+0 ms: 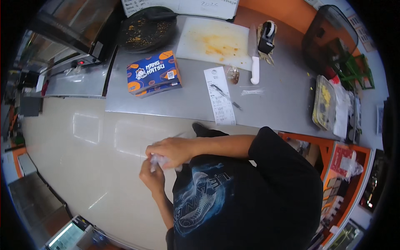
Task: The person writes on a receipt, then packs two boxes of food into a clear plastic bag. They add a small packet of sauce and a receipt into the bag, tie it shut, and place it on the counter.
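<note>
In the head view my right hand is above and beside my left hand, both over the floor in front of my shirt. Between them they pinch a crumpled, translucent plastic piece, possibly a bag; its full shape is hidden by the fingers. On the metal table beyond my right arm lie a printed paper slip with a pen across it, a small clear packet with brown contents, and several white plastic strips. A blue and orange printed carton box sits closed on the table.
On the metal table are a stained white cutting board, a white-handled knife, a tape dispenser, a dark round tray with crumbs, and a plastic container with yellow pieces. Orange shelving stands at the right.
</note>
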Demonstrator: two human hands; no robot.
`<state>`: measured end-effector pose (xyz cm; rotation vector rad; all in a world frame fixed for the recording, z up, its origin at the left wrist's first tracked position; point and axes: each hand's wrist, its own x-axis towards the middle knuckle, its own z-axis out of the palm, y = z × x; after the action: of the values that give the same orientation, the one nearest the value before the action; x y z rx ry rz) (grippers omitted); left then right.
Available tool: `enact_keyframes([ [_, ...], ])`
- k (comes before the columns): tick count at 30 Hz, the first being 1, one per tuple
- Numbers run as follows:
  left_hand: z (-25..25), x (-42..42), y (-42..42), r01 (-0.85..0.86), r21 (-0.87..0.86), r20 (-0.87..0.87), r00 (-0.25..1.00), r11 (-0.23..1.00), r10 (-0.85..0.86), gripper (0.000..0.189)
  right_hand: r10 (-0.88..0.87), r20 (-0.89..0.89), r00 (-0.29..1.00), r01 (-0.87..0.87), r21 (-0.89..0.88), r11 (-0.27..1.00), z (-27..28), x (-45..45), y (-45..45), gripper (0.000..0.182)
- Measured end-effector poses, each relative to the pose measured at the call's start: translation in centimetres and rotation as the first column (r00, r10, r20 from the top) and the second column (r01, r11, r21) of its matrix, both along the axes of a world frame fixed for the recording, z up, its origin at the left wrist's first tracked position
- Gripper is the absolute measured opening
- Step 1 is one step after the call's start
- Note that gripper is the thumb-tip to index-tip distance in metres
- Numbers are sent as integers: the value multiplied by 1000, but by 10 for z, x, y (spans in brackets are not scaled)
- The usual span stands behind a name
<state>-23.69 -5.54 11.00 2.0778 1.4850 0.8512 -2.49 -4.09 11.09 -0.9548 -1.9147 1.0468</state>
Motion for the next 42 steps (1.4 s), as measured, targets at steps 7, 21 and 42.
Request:
enact_keyframes([
  [7,18,-56,64,-133,-440,332,895,888,299,19,-617,226,753,655,-177,735,-67,22,33,33],
  [21,-49,-169,156,362,-695,589,782,621,203,22,-599,-670,438,-176,-718,674,-79,-47,79,40],
  [42,-42,-58,199,304,-775,475,859,553,193,28,-754,-656,49,113,-746,656,-62,-67,-26,24],
])
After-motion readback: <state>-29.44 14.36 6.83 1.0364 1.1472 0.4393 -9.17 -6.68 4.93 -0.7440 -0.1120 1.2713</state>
